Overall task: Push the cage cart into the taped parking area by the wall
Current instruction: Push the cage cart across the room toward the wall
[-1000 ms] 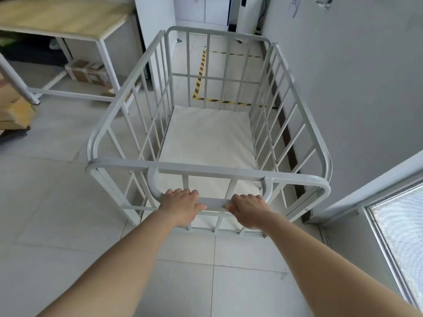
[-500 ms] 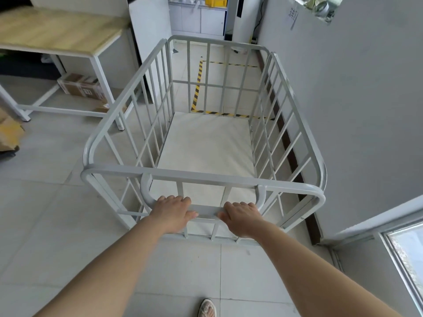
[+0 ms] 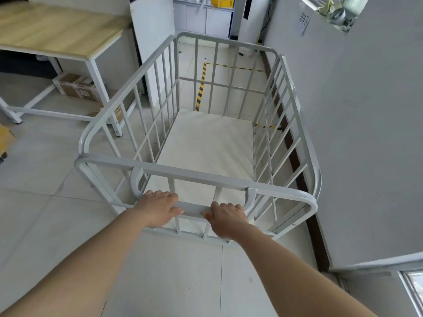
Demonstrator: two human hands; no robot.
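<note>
A white cage cart (image 3: 295, 106) with barred sides and a pale flat deck is standing on the tiled floor (image 3: 45, 225), its right side running just beside the grey wall (image 3: 366, 133) and its dark skirting. The cart's front end is lying over the near line of the yellow-and-black taped parking area (image 3: 201, 88), whose left and far lines are showing through the bars ahead; a short piece of the near line is showing through the right-hand bars. A low handle bar (image 3: 192, 208) is hanging below the near top rail. The left hand (image 3: 158, 208) is curling its fingers over the handle's left part, thumb lying along the bar, and the right hand (image 3: 225, 219) is wrapping the right part in the same way, both arms reaching forward. To the left, a wood-topped table (image 3: 57, 35) on white legs is standing over a cardboard box (image 3: 73, 86), well apart from the cart.
</note>
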